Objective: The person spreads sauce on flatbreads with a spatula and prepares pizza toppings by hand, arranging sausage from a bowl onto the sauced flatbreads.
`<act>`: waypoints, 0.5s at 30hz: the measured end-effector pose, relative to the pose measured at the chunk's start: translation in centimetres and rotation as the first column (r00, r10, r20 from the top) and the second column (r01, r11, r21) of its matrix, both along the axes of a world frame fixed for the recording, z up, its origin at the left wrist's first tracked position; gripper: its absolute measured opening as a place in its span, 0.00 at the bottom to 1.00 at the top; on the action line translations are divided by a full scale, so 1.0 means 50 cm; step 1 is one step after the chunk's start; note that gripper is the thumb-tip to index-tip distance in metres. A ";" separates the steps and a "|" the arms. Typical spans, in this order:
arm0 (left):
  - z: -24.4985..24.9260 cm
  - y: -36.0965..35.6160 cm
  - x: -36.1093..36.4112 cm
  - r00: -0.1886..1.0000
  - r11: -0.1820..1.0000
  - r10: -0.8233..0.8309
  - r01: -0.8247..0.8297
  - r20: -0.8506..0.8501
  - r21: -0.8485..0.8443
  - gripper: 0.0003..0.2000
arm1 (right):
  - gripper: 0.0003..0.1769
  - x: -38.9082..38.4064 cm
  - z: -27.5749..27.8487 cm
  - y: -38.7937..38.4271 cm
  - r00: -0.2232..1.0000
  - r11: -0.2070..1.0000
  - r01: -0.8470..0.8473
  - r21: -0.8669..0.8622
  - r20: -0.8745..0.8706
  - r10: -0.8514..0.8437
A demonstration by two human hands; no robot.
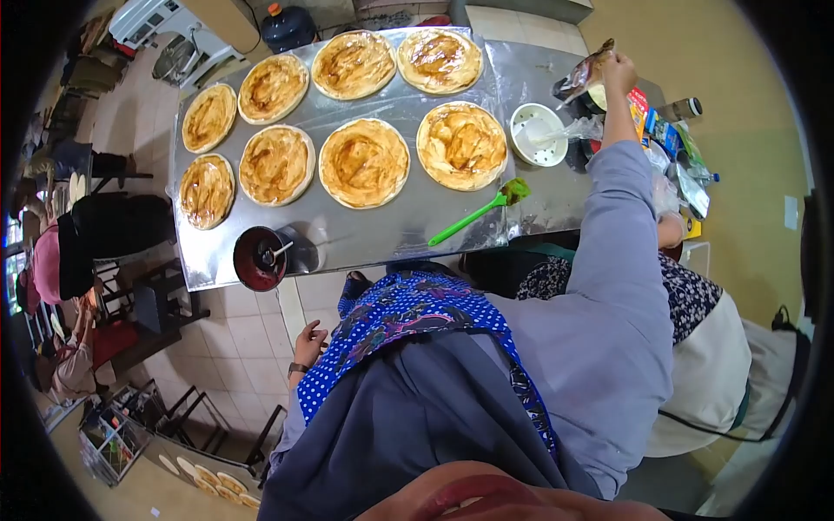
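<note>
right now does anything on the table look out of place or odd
Yes: the round dark red bowl sits at the shiny metal table's near edge, its rim seeming to jut past it, so it might get knocked. The long bright green brush lies directly on the metal, its head smeared brown.

My right hand (618, 73) grips a crumpled packet (582, 74), see-through in places, dark brown inside. It hangs tilted off the left of those fingers, its lower end pointing left and toward me.

Left of that grip, eight round breads (364, 163) lie flat in two rows of four, pale-rimmed, their tops coated unevenly in glossy brown.

Nearer me than my right fingers, a green brush (469, 218) lies flat, its smeared head toward that hand and its handle slanting away left.

Beyond my left hand (310, 343), its fingers loosely curled, a dark red pot (252, 276) stands with dark residue inside.
</note>
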State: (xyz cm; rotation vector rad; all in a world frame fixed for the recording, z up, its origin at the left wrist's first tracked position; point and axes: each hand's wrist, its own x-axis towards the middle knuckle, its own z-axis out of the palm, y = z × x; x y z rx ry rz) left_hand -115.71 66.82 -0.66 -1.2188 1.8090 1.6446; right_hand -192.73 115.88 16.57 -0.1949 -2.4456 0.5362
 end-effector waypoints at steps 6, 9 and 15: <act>-0.039 0.013 0.067 0.994 0.996 -0.016 0.025 0.110 -0.088 0.26 | 0.15 0.011 -0.102 0.067 0.999 0.987 -0.037 0.155 0.000 0.038; -0.063 0.007 0.073 0.991 0.998 0.035 -0.028 0.131 -0.057 0.27 | 0.16 0.029 -0.105 0.073 0.999 0.998 0.024 0.063 0.035 -0.026; -0.052 0.004 0.017 0.971 0.981 0.195 -0.193 0.136 -0.029 0.29 | 0.21 0.073 -0.069 0.082 0.962 0.989 0.151 0.007 0.231 -0.148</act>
